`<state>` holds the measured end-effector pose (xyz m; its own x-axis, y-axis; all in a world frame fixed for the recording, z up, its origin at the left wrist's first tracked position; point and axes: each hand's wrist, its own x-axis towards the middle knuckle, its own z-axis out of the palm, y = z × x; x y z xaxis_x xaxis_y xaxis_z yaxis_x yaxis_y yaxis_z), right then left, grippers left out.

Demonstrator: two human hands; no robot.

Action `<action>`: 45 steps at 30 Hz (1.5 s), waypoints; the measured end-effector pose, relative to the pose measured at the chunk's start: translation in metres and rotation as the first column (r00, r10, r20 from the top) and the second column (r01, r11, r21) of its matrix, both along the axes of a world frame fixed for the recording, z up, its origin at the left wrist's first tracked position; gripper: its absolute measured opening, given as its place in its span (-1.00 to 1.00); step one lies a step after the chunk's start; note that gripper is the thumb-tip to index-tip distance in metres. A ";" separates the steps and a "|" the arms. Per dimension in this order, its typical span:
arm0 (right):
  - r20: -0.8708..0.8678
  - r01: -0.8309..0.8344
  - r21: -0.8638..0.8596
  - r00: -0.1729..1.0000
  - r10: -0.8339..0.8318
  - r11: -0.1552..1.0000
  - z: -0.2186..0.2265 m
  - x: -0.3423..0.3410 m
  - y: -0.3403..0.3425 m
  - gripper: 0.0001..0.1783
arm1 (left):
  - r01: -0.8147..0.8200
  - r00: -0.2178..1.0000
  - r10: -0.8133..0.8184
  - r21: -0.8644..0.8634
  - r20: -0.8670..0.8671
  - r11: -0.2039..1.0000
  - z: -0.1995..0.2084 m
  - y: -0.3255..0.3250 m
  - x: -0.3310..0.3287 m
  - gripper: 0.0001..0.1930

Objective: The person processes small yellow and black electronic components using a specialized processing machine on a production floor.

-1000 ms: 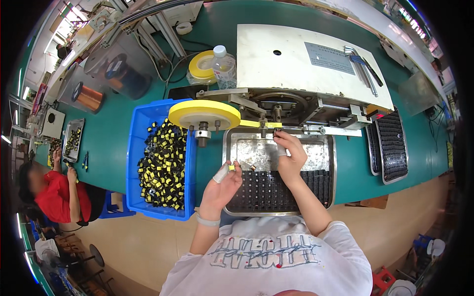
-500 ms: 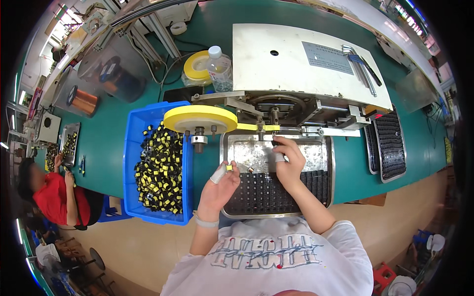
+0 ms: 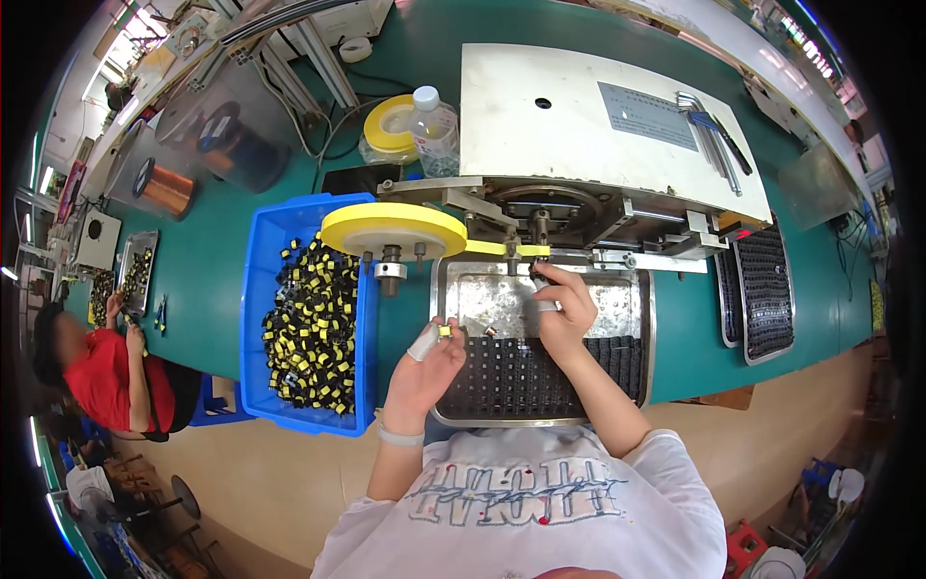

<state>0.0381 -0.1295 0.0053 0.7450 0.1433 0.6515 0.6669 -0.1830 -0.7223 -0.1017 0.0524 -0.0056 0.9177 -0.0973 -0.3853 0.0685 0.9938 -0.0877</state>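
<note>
Fingers of the left hand (image 3: 422,376) pinched a yellow-banded piece (image 3: 445,331) by the tray's (image 3: 492,301) edge, those of the right hand (image 3: 564,318) bunched below the yellow tape (image 3: 489,248), hold unclear! Taping seemed in hand, next calling for steady alignment

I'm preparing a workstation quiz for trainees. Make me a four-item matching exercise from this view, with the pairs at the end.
Column one
1. Left hand
2. Right hand
3. Blue bin
4. Hex keys

Column two
A. Lying on top of the white machine housing
B. Holding a small yellow part
C. Heaped with black-and-yellow pieces
D. Fingertips near the end of the yellow tape

Right pairs: 1-B, 2-D, 3-C, 4-A
</note>
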 end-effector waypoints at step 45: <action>0.096 -0.279 -0.093 0.953 0.287 0.956 0.022 0.010 -0.022 -0.83 | 0.123 0.974 -0.209 0.569 0.087 0.813 0.027 -0.065 0.065 -0.65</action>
